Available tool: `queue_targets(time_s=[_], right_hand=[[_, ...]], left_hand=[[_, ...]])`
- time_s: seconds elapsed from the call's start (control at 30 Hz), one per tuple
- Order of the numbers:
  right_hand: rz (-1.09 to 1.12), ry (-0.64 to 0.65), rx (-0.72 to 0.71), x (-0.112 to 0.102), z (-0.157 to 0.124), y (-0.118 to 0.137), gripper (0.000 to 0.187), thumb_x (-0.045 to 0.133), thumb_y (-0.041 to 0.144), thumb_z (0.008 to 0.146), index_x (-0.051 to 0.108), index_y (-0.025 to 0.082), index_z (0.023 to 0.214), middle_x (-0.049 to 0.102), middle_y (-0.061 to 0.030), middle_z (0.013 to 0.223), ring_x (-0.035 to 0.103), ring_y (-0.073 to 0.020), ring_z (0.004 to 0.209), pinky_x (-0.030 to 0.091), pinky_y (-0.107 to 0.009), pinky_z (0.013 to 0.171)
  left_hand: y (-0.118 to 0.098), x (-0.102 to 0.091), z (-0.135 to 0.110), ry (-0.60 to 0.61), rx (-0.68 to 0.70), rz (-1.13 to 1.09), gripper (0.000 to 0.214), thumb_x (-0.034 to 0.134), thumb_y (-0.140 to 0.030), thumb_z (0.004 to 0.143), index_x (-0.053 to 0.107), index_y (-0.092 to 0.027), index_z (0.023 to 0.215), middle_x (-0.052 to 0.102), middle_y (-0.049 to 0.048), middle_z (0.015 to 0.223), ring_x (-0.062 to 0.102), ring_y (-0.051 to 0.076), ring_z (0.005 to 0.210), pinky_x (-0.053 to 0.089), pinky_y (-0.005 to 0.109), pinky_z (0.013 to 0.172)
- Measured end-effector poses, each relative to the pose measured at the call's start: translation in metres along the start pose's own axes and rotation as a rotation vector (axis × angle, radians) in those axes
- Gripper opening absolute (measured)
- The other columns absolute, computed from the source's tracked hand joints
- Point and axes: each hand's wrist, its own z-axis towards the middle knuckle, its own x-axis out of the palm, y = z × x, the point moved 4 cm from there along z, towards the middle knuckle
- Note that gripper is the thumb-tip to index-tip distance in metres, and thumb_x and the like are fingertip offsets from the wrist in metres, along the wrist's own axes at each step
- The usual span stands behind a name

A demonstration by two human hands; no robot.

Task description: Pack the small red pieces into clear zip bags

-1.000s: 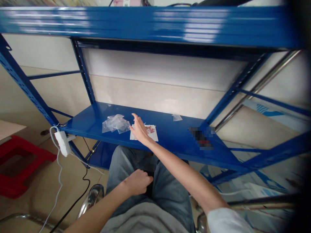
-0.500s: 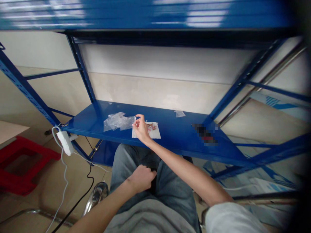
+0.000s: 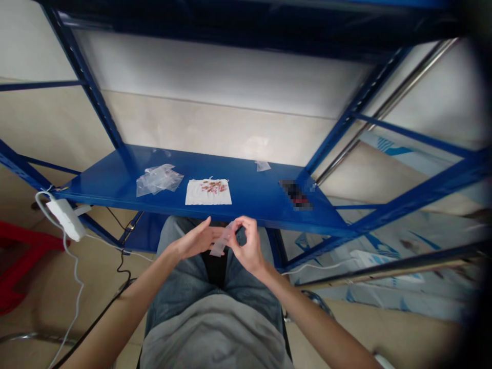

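My right hand [image 3: 249, 245] pinches a small clear plastic bag [image 3: 222, 244] by its upper end, above my lap. Beside the bag is my left hand [image 3: 198, 238], thumb raised and fingers stretched out behind or against it; whether they touch it I cannot tell. On the blue shelf, just beyond my hands, lies a white cloth [image 3: 200, 193] with small pink and brownish pieces [image 3: 215, 187] scattered on it. A loose pile of clear plastic bags [image 3: 159, 179] rests to the left of the cloth.
Another small clear bag [image 3: 263, 165] lies near the back of the blue shelf [image 3: 253, 192]. At the right is a dark, pixelated object [image 3: 295, 196]. A white power strip [image 3: 66, 219] hangs by the shelf's left end. A red stool [image 3: 19, 256] stands at lower left.
My right hand has drawn a bag from the pile back over my lap. My left hand has risen from my lap and opened beside it. The view has shifted.
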Motion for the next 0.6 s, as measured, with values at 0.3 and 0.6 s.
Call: queue_targets(time_s=[0.3, 0.6], right_hand=[[-0.261, 0.323, -0.311, 0.003, -0.006, 0.006, 0.017, 0.049, 0.007, 0.088, 0.061, 0.02, 0.087, 0.061, -0.0067, 0.09, 0.055, -0.0199, 0.088, 0.046, -0.036, 0.079], [-0.281, 0.55, -0.313, 0.02, -0.017, 0.003, 0.024, 0.046, 0.009, 0.092, 0.066, 0.017, 0.105, 0.064, -0.0107, 0.112, 0.053, -0.0221, 0.113, 0.047, -0.041, 0.096]], left_hand=[[0.007, 0.008, -0.006, 0.009, 0.191, 0.328, 0.05, 0.055, -0.045, 0.089, 0.054, -0.013, 0.128, 0.062, 0.0098, 0.121, 0.053, 0.024, 0.113, 0.037, 0.041, 0.103], [0.009, 0.005, -0.012, -0.314, 0.262, 1.051, 0.033, 0.05, -0.013, 0.083, 0.053, -0.016, 0.116, 0.058, 0.0083, 0.114, 0.052, 0.022, 0.109, 0.039, 0.039, 0.099]])
